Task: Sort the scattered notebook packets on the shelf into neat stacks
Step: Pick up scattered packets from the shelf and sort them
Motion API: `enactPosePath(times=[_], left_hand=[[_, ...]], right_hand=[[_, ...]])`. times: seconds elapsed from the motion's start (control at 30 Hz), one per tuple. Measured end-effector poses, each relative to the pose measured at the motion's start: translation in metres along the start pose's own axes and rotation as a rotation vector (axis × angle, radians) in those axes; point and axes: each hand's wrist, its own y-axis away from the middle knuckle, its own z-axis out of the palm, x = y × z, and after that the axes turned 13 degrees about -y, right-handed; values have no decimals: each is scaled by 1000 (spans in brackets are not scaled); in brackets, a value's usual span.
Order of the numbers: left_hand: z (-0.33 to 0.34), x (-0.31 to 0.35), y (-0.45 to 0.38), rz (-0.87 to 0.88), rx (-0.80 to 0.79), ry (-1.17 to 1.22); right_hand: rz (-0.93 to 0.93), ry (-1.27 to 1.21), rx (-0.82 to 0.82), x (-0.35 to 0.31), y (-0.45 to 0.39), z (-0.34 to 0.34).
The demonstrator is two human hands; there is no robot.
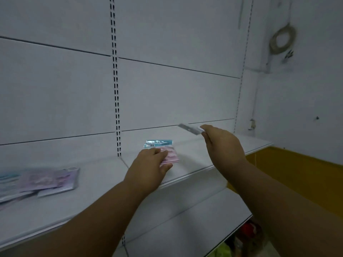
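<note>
On the white shelf (194, 164) my left hand (148, 164) grips a pink notebook packet (170, 156) near the middle, thumb under its front edge. A teal packet (158, 143) lies just behind the pink one. My right hand (222, 143) holds a thin grey-white packet (189, 128) edge-on, lifted above the shelf to the right of the teal one. At the far left a loose pile of pink, purple and pale blue packets (40, 180) lies overlapping and blurred.
A slotted upright (116, 89) divides the white back panel. A lower shelf (185, 229) juts out below. A yellow wall band (297, 177) and coloured items on the floor (246, 236) are at the right. A coiled cord (282, 39) hangs on the wall.
</note>
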Motion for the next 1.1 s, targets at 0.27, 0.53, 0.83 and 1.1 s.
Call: enactPosePath(times=[0.27,0.53,0.83,1.1], left_hand=[[56,-5,-59,-103,-145,-92],[91,-4,-95,-218,-190,-126],[111,30,-102,-431,-364,-190],[119,39,-122,-511,-574,-286]], right_hand=[[-110,-61,-65,99,-32,72],[-198,-83,-192,176,-75,133],[-269,-182,-478,241,-78,185],[-292,-300,-887,271,-85,191]])
